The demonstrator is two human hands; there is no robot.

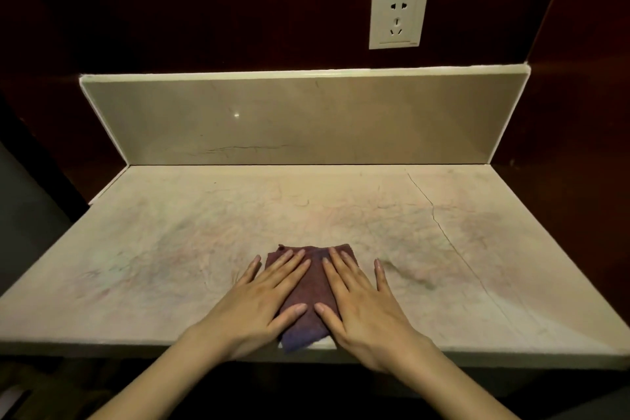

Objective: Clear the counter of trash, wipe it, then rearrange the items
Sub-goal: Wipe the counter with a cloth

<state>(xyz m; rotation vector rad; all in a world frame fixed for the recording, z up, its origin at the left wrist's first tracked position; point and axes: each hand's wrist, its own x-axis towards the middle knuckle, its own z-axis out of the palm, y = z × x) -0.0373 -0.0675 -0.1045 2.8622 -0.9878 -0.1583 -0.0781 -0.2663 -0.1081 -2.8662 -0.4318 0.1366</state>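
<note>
Low and just left of the frame's middle, my left hand lies flat with its fingers straight and spread wide. The little finger rests on the bare counter beside the cloth's left edge, and the other fingers and the thumb press on the dark purple cloth. The cloth is folded and sits at the lower centre of the frame. Its far edge shows just past my fingertips, and its near corner hangs slightly over the counter's front edge. Only a narrow strip of it shows between my two hands. Just right of centre, my right hand mirrors the left, flat with fingers splayed. Its thumb and inner fingers lie on the cloth, and the little finger rests on the stone to the right. In the upper right of the frame, a white wall socket sits above the backsplash.
</note>
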